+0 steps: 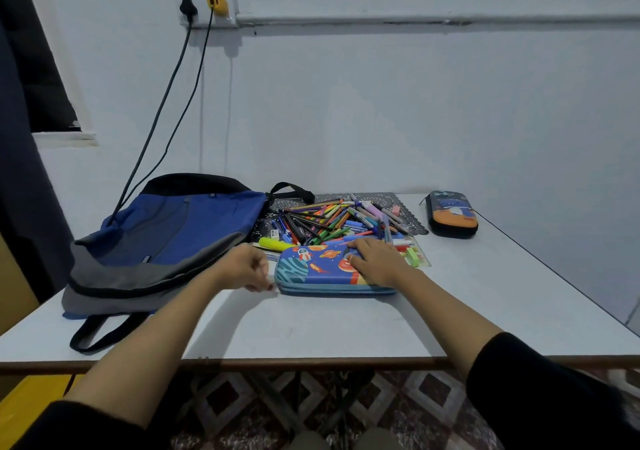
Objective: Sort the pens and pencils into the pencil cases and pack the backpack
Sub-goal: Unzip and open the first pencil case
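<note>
White table (311,325) bore the closed space-print pencil case (311,266) near its middle, right hand (375,262) flat on it, left hand (249,269) pinching its left end; pens and pencils (332,221) lay apparently unsorted behind, second case (452,214) far right, backpack (166,238) left, unpacked.

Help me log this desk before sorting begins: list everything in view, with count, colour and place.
backpack: 1, blue, grey and black, table's left
space pencil case: 1, blue with planets, front centre
dark pencil case: 1, black and orange, far right
pens and pencils: many, mixed colours, heaped behind the space pencil case
mat: 1, dark patterned, under the heap
table: 1, white, foreground
wall socket: 1, white, upper left, black and yellow plugs
left hand: 1, fingers curled at the space pencil case's left end, grip unclear
right hand: 1, flat on that case's top
</note>
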